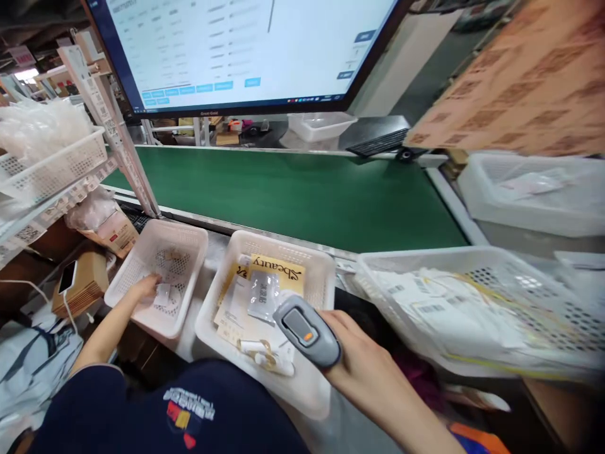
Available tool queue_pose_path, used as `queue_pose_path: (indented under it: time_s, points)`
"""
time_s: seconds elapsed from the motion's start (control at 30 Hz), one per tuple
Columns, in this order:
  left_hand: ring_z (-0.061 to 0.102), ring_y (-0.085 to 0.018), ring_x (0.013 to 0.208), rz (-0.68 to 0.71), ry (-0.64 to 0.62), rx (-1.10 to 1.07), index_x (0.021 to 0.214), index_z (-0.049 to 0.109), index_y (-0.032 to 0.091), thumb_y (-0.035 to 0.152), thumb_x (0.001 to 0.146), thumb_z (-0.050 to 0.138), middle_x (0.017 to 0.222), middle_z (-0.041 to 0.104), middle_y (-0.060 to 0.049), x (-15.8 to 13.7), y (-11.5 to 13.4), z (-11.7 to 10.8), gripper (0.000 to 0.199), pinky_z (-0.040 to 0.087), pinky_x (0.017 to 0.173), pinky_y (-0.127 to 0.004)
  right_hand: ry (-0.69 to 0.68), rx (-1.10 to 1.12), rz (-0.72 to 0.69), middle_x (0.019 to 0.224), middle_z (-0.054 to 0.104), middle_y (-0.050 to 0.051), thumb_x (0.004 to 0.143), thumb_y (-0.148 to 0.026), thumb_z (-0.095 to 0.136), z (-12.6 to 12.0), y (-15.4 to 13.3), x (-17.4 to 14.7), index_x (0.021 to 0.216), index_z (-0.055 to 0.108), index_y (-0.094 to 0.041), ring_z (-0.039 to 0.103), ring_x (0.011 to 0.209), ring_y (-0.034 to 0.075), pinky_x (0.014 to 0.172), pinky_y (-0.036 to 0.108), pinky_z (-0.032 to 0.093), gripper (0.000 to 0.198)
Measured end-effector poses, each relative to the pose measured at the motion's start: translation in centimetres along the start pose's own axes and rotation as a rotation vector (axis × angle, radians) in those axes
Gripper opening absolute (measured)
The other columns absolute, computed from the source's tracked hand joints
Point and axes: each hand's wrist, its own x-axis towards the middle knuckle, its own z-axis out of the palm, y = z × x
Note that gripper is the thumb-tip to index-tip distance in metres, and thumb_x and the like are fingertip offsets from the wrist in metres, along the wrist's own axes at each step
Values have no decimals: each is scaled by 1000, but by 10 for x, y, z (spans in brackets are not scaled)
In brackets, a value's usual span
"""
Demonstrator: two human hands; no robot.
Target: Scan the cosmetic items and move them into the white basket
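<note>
My right hand (352,343) grips a grey handheld barcode scanner (307,331) with an orange button, held above the middle white basket (326,271). In that basket lie a yellow printed card (290,271), a clear packet with a grey label (263,295), and white tube-like pieces (274,362) with gold bands. To the left, my left hand (147,287) reaches into a smaller white basket (182,315). Its fingers are closed at a small clear packet (163,294); the exact grip is partly hidden. Another small clear packet (171,255) lies deeper in this basket.
Beyond the baskets runs a green conveyor belt (293,189), under a large monitor (246,57). A white basket of labelled bags (444,309) stands at right. A shelf basket of plastic bags (51,157) and a phone (67,277) on brown cardboard are at left.
</note>
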Motion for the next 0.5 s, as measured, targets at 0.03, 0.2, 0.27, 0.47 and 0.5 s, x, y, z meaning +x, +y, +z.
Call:
queue_pose_path:
  time_s: [0.03,0.2,0.27,0.47,0.5]
  points:
    - [57,-17,72,-10,-17,-22,66,56,19,18,80,82,67,56,4,0,-1,0,29,51,82,-33,-2,4,9,132,72,14,82,-27,59,1,1,-3,131,71,-24,78,101,31,81,39,63,50]
    - [53,-18,65,14,48,-178,60,53,22,17,76,75,57,49,4,-2,4,-9,28,50,78,-33,-15,77,3,124,72,12,79,-30,57,6,0,-9,120,71,-24,78,104,30,85,39,62,44]
    - [62,-21,74,68,121,-257,71,57,22,23,77,72,71,64,-1,-4,18,-15,17,52,80,-34,-27,116,-3,125,72,13,81,-31,56,7,-4,-7,117,70,-24,78,106,30,87,39,62,40]
    - [70,-32,115,476,281,-489,85,68,22,40,77,82,116,78,-16,-27,107,-25,24,56,99,-42,-66,161,-105,114,70,11,85,-25,56,0,-33,10,114,67,-23,73,101,28,86,39,58,32]
    - [71,-33,113,564,279,-501,85,74,22,41,78,84,115,78,-16,-31,124,-24,23,57,100,-44,-65,157,-125,114,70,12,85,-23,56,-2,-38,14,115,67,-22,72,101,28,86,39,57,32]
